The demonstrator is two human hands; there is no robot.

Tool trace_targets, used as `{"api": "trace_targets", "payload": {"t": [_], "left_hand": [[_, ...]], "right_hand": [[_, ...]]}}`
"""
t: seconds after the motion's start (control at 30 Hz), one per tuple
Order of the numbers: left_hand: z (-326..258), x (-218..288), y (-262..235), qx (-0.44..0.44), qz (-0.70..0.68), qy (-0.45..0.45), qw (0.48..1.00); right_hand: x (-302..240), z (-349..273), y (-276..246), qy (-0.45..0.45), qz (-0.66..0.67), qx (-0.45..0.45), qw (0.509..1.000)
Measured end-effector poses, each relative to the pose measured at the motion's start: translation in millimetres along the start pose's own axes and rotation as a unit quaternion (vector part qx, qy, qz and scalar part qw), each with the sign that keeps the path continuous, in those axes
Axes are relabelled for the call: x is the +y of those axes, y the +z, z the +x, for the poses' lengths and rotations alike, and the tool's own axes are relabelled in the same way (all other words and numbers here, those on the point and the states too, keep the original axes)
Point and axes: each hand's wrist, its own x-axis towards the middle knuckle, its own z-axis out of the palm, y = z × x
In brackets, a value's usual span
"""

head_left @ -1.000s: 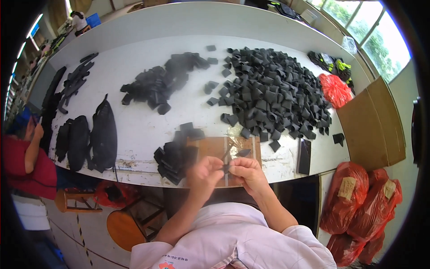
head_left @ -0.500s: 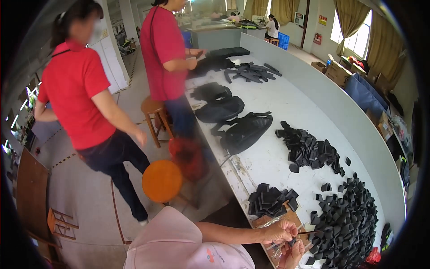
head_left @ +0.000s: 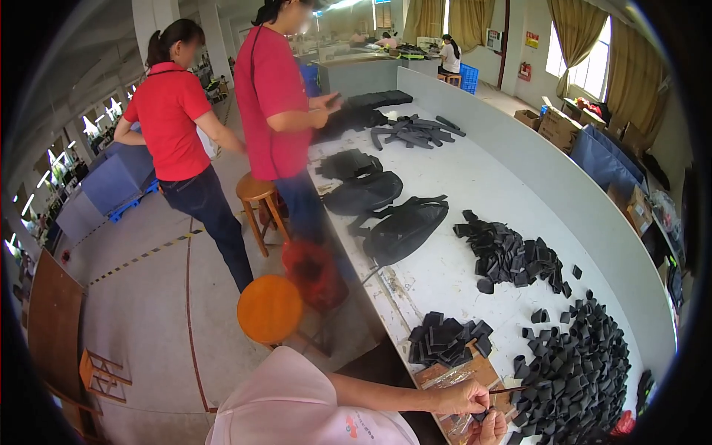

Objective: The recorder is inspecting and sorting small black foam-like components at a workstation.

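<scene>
My left hand [head_left: 461, 398] and my right hand [head_left: 489, 429] meet at the table's near edge, fingers closed together. Pinched between them is a small black piece [head_left: 480, 416], mostly covered by the fingers. A thin dark stick-like tool [head_left: 509, 389] juts rightward from my left hand; its exact kind is unclear. Beneath the hands lies a brown board [head_left: 475, 368] partly covered with clear plastic. Just right of them spreads a large heap of small black looped pieces [head_left: 571, 371]. Flatter black pieces [head_left: 445, 337] are piled beyond my left hand.
Farther along the white table [head_left: 437, 274] are another pile of black pieces [head_left: 512, 252], two black bags [head_left: 404, 228] and black strips [head_left: 415, 132]. A low partition [head_left: 549, 170] borders its right side. Two people in red stand left, near an orange stool [head_left: 271, 309] and a red bag [head_left: 315, 274].
My hands have shifted slightly downward, still pinching the small black piece. The person in red at far left has walked farther away. The other person in red remains at the table.
</scene>
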Motion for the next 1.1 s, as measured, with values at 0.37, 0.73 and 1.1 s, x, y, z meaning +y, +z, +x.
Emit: {"api": "trace_targets", "payload": {"t": [0.37, 0.73, 1.1], "left_hand": [[3.9, -16.2, 1.4, -0.080, -0.264, -0.045, 0.960], [4.0, 51.0, 18.3, -0.209, -0.263, 0.100, 0.937], [50.0, 55.2, 9.3, -0.105, -0.383, -0.006, 0.918]], "right_hand": [[17.5, -2.6, -29.3, 0.054, 0.051, -0.117, 0.990], [-57.3, -16.2, 4.1, -0.204, -0.181, -0.085, 0.958], [-91.3, 26.0, 41.7, -0.175, -0.025, 0.047, 0.983]]}}
